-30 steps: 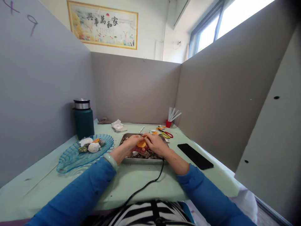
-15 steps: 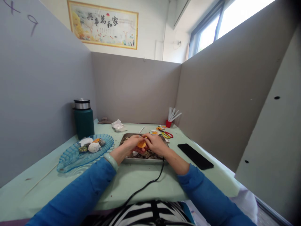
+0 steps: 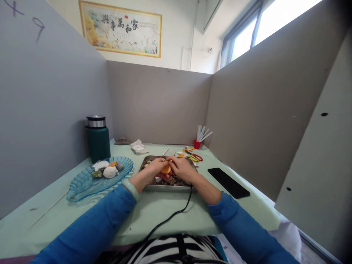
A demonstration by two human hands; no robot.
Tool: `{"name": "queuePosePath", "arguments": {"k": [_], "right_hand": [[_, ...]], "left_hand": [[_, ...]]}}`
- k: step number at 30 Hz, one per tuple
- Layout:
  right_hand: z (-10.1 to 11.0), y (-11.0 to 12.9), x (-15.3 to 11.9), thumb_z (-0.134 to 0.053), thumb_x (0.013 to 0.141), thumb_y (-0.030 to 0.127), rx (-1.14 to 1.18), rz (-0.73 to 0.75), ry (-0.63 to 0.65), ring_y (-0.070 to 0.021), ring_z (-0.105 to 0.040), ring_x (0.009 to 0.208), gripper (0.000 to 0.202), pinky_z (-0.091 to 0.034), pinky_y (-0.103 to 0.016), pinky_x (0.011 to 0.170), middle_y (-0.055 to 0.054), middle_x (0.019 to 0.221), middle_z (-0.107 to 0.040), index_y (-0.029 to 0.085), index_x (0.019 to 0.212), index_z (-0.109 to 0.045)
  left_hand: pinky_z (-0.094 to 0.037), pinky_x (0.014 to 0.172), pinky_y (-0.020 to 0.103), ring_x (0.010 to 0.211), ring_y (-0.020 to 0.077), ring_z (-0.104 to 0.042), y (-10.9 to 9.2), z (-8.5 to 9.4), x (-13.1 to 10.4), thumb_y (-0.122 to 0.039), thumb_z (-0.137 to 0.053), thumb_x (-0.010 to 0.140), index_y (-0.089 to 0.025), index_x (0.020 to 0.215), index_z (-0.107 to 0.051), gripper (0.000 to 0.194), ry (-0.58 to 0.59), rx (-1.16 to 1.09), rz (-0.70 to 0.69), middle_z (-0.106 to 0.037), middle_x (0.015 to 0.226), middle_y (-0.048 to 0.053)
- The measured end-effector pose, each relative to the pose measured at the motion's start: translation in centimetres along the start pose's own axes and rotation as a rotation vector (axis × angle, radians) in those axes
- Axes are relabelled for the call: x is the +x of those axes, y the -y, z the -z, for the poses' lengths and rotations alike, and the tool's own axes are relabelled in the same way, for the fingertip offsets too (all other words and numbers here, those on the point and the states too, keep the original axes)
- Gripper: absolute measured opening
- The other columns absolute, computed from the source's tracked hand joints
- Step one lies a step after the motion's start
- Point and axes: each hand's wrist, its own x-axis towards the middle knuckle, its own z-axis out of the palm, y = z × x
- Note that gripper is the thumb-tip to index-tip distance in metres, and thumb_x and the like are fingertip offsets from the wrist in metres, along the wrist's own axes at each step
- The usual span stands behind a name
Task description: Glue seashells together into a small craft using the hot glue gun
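Over the metal tray (image 3: 167, 188), both my hands are together on a small orange scallop shell (image 3: 165, 169). My left hand (image 3: 156, 168) grips it from the left with its fingers closed. From the right, my right hand (image 3: 178, 168) pinches at its upper edge; the fingertips partly cover the shell. Inside the tray lie many small shells and pebbles (image 3: 158, 179), half hidden beneath my hands. To the left, a blue scalloped glass dish (image 3: 82, 185) holds several larger shells, among them a white shell (image 3: 110, 172).
A dark green flask (image 3: 98, 145) stands behind the dish. Scissors (image 3: 195, 157) and a red cup (image 3: 197, 145) of white sticks sit at back right. A black phone-like slab (image 3: 228, 182) lies right of the tray. A black cable (image 3: 170, 217) crosses the front.
Hardly anything differs. Both hands stay over the tray with the orange scallop shell, their fingers shifting only slightly.
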Motion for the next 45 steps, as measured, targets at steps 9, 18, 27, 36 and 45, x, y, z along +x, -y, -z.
{"name": "queuePosePath", "arguments": {"k": [9,18,27,36,45], "right_hand": [[0.00,0.05,0.00,-0.039,0.088,0.022,-0.016,0.000,-0.002,-0.0148,-0.060,0.070,0.026,-0.039,-0.022,0.065,-0.003,0.077,-0.067,0.021,0.107,-0.058],[0.06,0.04,0.00,-0.039,0.088,0.023,-0.029,-0.004,-0.004,-0.0150,-0.060,0.072,0.025,-0.039,-0.022,0.065,-0.003,0.077,-0.067,0.020,0.104,-0.059],[0.30,0.29,-0.02,-0.039,0.088,0.022,-0.018,-0.010,0.008,-0.0138,-0.059,0.068,0.026,-0.038,-0.021,0.063,-0.003,0.074,-0.067,0.020,0.104,-0.059],[0.18,0.17,-0.01,-0.038,0.089,0.023,-0.012,-0.010,0.008,-0.0142,-0.060,0.070,0.026,-0.038,-0.022,0.065,-0.003,0.077,-0.067,0.020,0.105,-0.059],[0.18,0.11,0.00,-0.038,0.089,0.024,-0.014,-0.003,0.005,-0.0143,-0.060,0.072,0.025,-0.038,-0.022,0.066,-0.003,0.080,-0.067,0.020,0.105,-0.058]], "left_hand": [[-0.050,0.048,0.029,0.046,0.0136,-0.056,-0.17,-0.07,-0.08,-0.021,-0.045,0.080,-0.012,0.073,-0.051,0.013,0.008,0.009,0.019,-0.060,0.060,0.007],[-0.049,0.047,0.028,0.045,0.0135,-0.056,-0.27,-0.11,-0.22,-0.020,-0.047,0.079,-0.012,0.075,-0.052,0.010,0.021,-0.022,0.021,-0.060,0.060,0.006],[-0.049,0.045,0.027,0.043,0.0120,-0.055,-0.24,-0.01,-0.12,-0.019,-0.045,0.080,-0.011,0.077,-0.052,0.011,0.021,-0.035,0.030,-0.061,0.062,0.007],[-0.049,0.045,0.026,0.043,0.0116,-0.055,-0.36,-0.11,-0.23,-0.019,-0.048,0.081,-0.010,0.080,-0.052,0.010,0.013,-0.042,0.031,-0.061,0.063,0.007],[-0.049,0.045,0.027,0.043,0.0117,-0.055,-0.25,0.00,-0.16,-0.018,-0.046,0.081,-0.010,0.081,-0.053,0.011,0.022,-0.052,0.025,-0.061,0.063,0.007]]}}
